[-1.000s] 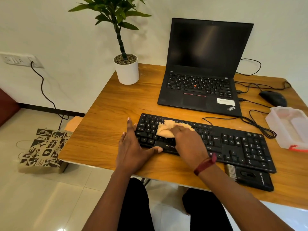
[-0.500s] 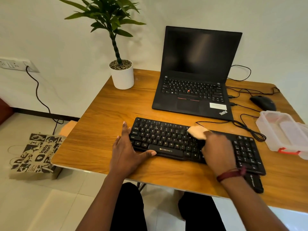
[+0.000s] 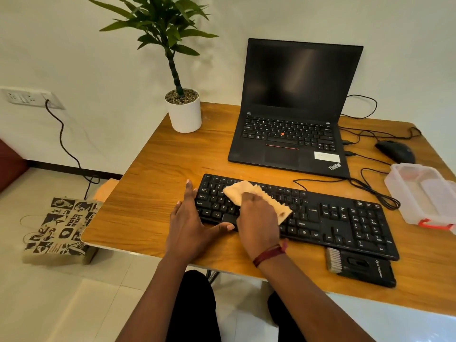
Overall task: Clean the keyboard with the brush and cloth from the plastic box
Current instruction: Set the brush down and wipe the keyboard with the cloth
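At the near edge of the table (image 3: 158, 174), the brush (image 3: 360, 267) lies just in front of the keyboard (image 3: 345, 225), right end, bristles pointing left; its white lettering is too small to read. My left hand (image 3: 190, 225) is spread flat against the keyboard's left end, thumb along the front edge. My right hand (image 3: 259, 218) has its fingers curled on the cloth (image 3: 246, 191), pressing it onto the letter keys. Bare wood lies left of the keyboard. Right, the box (image 3: 419, 193) sits near the table edge. Beyond, the laptop (image 3: 291, 134) reads "ThinkPad". On the floor, left, the bag (image 3: 61, 225) reads "insta mart".
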